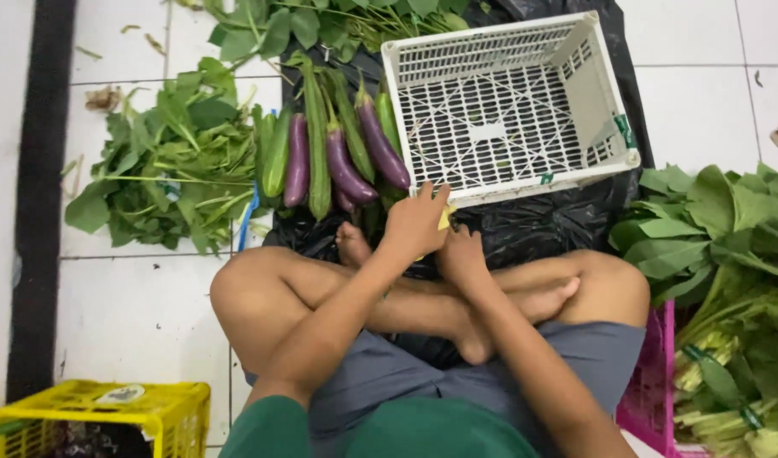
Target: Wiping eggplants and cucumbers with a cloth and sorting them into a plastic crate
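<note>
Most of what I see is a white tiled floor (143, 314) with dark grout lines, and a black strip running down its left edge. A crumpled black plastic sheet (542, 225) covers the middle, under the person's crossed bare legs. On it, tipped toward me, lies a white perforated plastic crate (593, 102). Big heaps of leafy greens sit left (173, 161) and right (728, 254) of the sheet (more at the top edge). A yellow slatted plastic crate (109, 416) fills the lower left corner, a pink one (648, 373) the lower right. Beside the white crate lie long purple aubergines (355, 157) and slim green gourds (317, 144), packed side by side. Both hands meet at the white crate's near rim: the left hand (414, 222) and right hand (462, 256) pinch a small yellow scrap (445, 219) between them, fingers curled on it.
</note>
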